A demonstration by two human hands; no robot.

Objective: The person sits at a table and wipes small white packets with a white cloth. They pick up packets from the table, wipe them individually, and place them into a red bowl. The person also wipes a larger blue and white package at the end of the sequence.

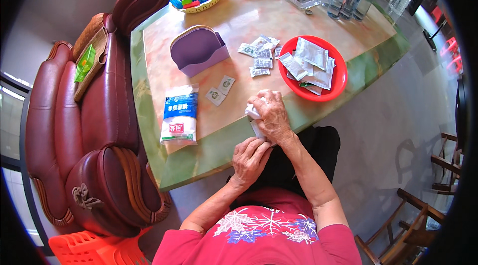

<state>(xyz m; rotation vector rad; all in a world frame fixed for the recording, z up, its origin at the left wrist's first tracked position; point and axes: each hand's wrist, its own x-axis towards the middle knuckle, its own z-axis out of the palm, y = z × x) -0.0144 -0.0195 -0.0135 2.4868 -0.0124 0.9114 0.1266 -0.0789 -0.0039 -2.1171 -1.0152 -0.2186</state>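
White packet (252, 111), possibly paper, looks crumpled beneath the right fingers (265, 109).

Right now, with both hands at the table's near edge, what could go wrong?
The white thing in the right hand might drop to the floor, since it and the left hand are at the edge of the table. The red plate also sits near that edge; a bump could spill its packets.

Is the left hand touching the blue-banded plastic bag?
Apart: the head view shows tabletop between the left hand and the blue-banded bag.
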